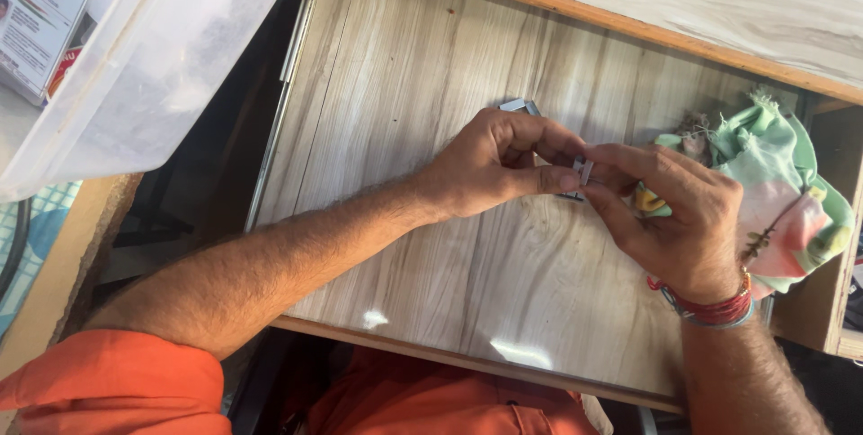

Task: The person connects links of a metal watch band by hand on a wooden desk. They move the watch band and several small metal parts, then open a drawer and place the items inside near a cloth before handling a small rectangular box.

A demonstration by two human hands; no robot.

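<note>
Small metal piece (582,169), pale grey and squarish, sits pinched between the fingertips of both hands just above the wooden tabletop (431,219). The left hand (499,164) curls narrowly around it, thumb pressed along its near edge and forefinger arched over the top, which looks like a grip meant to steady it. The right hand (670,215) meets it from the other side, thumb and first fingers closed on the same piece, so the two hands touch at the fingertips; such a small part seems to need both to be held firmly. Behind the left knuckles a second bit of grey metal (520,106) peeks out on the table, mostly hidden. Just beyond the right hand lies a crumpled green and pink cloth (791,192), partly under the wrist with its red thread bracelet (715,309). Well off past the left forearm stands a translucent plastic bin (153,57).
</note>
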